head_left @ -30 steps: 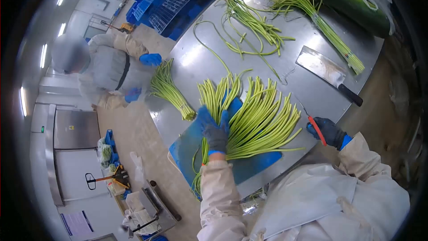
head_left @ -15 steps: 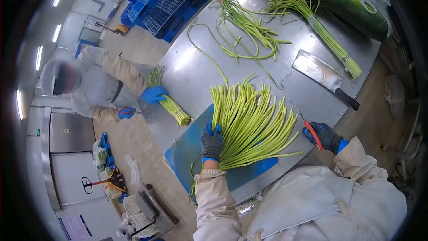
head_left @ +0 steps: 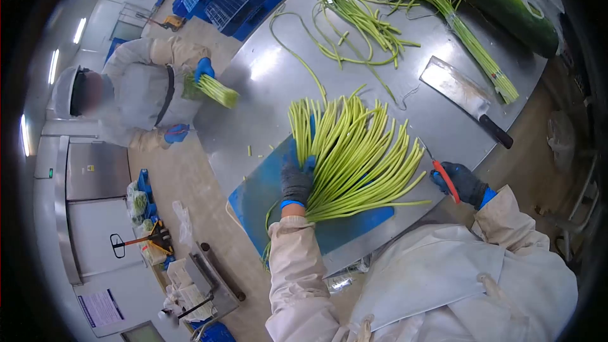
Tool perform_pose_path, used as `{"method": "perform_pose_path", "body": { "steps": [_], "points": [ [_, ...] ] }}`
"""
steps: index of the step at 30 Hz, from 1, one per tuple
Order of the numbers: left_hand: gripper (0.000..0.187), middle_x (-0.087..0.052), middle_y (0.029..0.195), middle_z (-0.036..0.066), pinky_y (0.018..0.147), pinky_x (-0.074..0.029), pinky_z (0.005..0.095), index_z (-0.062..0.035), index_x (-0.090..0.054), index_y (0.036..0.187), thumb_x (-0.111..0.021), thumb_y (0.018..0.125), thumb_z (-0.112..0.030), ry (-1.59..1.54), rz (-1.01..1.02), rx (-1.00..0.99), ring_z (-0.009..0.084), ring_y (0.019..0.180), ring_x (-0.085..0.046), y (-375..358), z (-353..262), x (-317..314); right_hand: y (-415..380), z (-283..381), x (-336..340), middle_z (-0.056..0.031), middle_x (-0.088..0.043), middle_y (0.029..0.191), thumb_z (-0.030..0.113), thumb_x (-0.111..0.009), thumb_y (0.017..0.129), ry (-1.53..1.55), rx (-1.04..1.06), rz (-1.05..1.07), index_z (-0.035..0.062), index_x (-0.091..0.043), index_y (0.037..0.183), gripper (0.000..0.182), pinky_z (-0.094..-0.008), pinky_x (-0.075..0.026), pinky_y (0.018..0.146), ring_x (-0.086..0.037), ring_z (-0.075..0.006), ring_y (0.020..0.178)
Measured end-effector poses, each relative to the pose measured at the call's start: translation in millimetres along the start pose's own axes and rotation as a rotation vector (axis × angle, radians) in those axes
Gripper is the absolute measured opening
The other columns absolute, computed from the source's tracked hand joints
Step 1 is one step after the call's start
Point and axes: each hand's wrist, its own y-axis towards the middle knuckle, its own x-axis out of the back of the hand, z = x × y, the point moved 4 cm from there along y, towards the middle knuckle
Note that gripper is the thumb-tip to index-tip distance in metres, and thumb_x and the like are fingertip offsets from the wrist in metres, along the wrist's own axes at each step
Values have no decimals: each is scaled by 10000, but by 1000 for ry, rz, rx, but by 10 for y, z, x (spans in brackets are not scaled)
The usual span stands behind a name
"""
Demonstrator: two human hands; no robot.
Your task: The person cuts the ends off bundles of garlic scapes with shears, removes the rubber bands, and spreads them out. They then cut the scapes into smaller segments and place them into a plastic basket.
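On the near side of the steel table (head_left: 272,82), as the head view shows, the loose green stalks (head_left: 358,152) lie fanned over the blue board (head_left: 250,199), their far ends spread and uneven. Your left hand (head_left: 297,180) is at the fan's left edge, where the stalks draw together; its palm is hidden, so I cannot tell whether it grips them or only presses. Your right hand (head_left: 465,183) is curled round a red-handled tool (head_left: 446,179), held just off the fan's right side, its thin tip pointing far and left. To manage the fan well, I would draw the stalks in gently, level their far ends, and keep that tip turned away from your left hand. The cleaver (head_left: 455,87) lies flat at far right, apart from both hands.
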Motion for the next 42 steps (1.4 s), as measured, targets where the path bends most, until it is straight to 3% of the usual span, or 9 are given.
{"method": "perform_pose_path", "body": {
  "steps": [2, 5, 7, 12, 19, 22, 27, 37, 42],
  "points": [
    [628, -478, 1198, 268, 912, -384, 461, -34, -356, 1312, -574, 825, -365, -194, 138, 206, 437, 1078, -471, 75, 149, 53, -22, 51, 36, -167, -551, 698, 243, -589, 846, -85, 60, -18, 30, -548, 808, 220, -404, -423, 573, -542, -338, 636],
    [707, -419, 1265, 259, 997, -287, 472, -8, -341, 1317, -606, 794, -403, 0, -109, -60, 439, 1175, -369, 12, 39, 217, -58, -3, 57, -171, -565, 730, 240, -591, 843, -97, 98, -10, 31, -557, 832, 212, -408, -432, 593, -551, -353, 672],
    [675, -379, 1313, 240, 1027, -240, 484, 23, -359, 1299, -619, 804, -355, -8, 8, -190, 424, 1238, -308, -208, -497, 413, -107, -49, 92, -160, -574, 736, 217, -587, 843, -36, 91, -90, 26, -567, 852, 192, -389, -444, 604, -564, -337, 685],
    [638, -349, 1362, 181, 1021, -225, 516, -151, -391, 1326, -587, 785, -426, 219, 311, -498, 402, 1270, -277, -802, -1037, 143, -99, -243, 61, -98, -579, 705, 203, -597, 844, 223, -112, -17, 14, -581, 875, 192, -320, -454, 565, -563, -207, 610],
    [597, -295, 1407, 140, 1021, -217, 512, -206, -394, 1329, -529, 809, -467, 250, 34, -116, 371, 1299, -238, -556, -802, -137, -17, 23, -63, -37, -579, 701, 207, -589, 859, 236, -154, 56, 9, -593, 920, 208, -245, -450, 531, -524, -81, 569],
    [628, -315, 1394, 153, 1030, -205, 512, -157, -390, 1330, -527, 808, -479, 207, -2, -162, 374, 1295, -245, -596, -880, -42, 0, 46, -164, -14, -582, 737, 202, -563, 876, 531, -205, 170, 25, -591, 926, 186, -238, -440, 522, -513, -78, 575],
    [604, -368, 1348, 178, 1027, -221, 507, -60, -418, 1290, -621, 788, -327, 32, -66, -224, 394, 1255, -301, -995, -920, 328, 4, 247, -229, 1, -563, 751, 219, -540, 886, 449, -155, 242, 30, -588, 942, 202, -229, -434, 519, -506, -74, 584],
    [308, -560, 1120, 184, 949, -360, 409, 20, -553, 1100, -553, 861, -175, 50, -599, 409, 331, 1087, -492, -2552, 329, 1067, 105, 750, -845, -42, -578, 813, 479, -461, 893, 422, -108, 663, 31, -568, 1014, 477, -241, -445, 537, -519, -97, 601],
    [339, -550, 1127, 191, 948, -356, 421, 5, -543, 1123, -552, 863, -214, -40, -473, 275, 355, 1078, -486, -2374, 528, 1129, -18, 842, -1806, -127, -590, 957, 535, -401, 886, 822, -316, 979, 34, -469, 1162, 575, -276, -477, 590, -564, -164, 661]
  ]
}}
